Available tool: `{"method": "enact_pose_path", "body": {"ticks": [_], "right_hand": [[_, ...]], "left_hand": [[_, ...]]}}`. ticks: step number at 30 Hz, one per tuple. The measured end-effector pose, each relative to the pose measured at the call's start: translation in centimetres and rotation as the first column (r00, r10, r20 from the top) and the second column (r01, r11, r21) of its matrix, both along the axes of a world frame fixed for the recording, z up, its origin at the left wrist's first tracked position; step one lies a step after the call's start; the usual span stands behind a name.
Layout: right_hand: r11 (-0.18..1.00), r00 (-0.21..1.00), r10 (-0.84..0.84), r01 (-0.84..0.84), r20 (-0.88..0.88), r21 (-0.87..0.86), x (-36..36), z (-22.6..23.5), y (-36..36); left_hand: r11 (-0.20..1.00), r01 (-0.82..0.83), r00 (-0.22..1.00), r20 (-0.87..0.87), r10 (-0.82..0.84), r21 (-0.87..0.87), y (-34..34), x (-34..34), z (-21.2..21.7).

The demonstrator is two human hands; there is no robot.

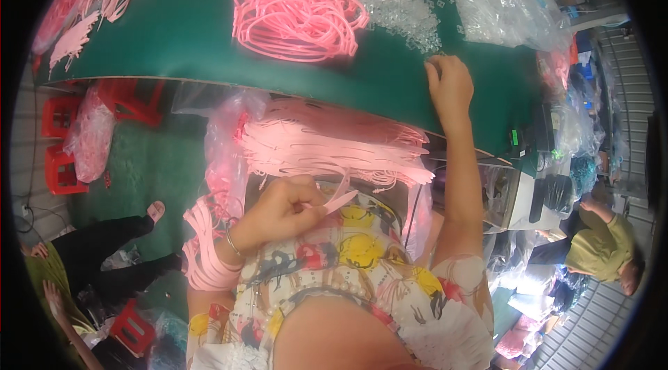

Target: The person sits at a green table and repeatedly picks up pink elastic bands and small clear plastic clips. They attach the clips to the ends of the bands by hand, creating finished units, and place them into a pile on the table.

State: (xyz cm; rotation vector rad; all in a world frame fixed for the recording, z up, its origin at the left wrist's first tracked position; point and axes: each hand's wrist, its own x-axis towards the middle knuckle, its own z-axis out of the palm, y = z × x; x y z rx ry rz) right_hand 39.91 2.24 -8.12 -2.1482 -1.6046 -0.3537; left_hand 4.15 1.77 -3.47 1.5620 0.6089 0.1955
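My left hand (289,210) is closed in front of my body, pinching a flat pink strap (341,201) whose end sticks out to the right. More pink straps (202,248) hang over my left forearm. My right hand (451,84) reaches over the green table, its fingers curled down at the near edge of a heap of small clear plastic pieces (400,11). Whatever lies between those fingertips is too small to make out. Left of the heap sits a tangled pile of pink cords (296,11).
A thick layer of pink straps (334,151) lies just below the table's near edge. The green table (167,39) also carries a clear plastic bag (511,4) at the far right. Red stools (62,116) stand at left. Other people appear at lower left and far right.
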Motion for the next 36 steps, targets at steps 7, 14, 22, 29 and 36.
{"method": "enact_pose_path", "body": {"ticks": [7, 14, 22, 29, 36], "right_hand": [[0.977, 0.969, 0.200, -0.187, -0.143, 0.099, -1.4, 0.5, -1.8], [0.992, 0.853, 0.092, -0.120, -0.514, -0.023, -1.9, 1.9, -2.5], [0.914, 0.052, 0.157, -0.385, -0.986, 0.125, -12.0, 3.6, -5.5], [0.857, -0.114, 0.107, -0.493, -0.988, 0.150, -18.6, 1.2, -7.5], [0.750, 0.250, 0.211, -0.661, -0.945, -0.008, -17.3, 3.2, -6.7]], "left_hand": [[1.000, -0.008, 1.000, 0.014, 0.008, 0.011, -0.1, -0.2, -0.3], [0.999, -0.030, 0.999, 0.043, 0.031, -0.025, -0.1, -0.1, -0.4], [0.994, -0.100, 0.991, 0.080, 0.103, -0.034, 0.1, -0.5, -1.2], [0.984, -0.174, 0.982, 0.070, 0.177, -0.039, 0.2, -1.2, -1.5], [0.981, -0.185, 0.982, 0.037, 0.187, -0.050, 0.2, -1.5, -2.0]]}}
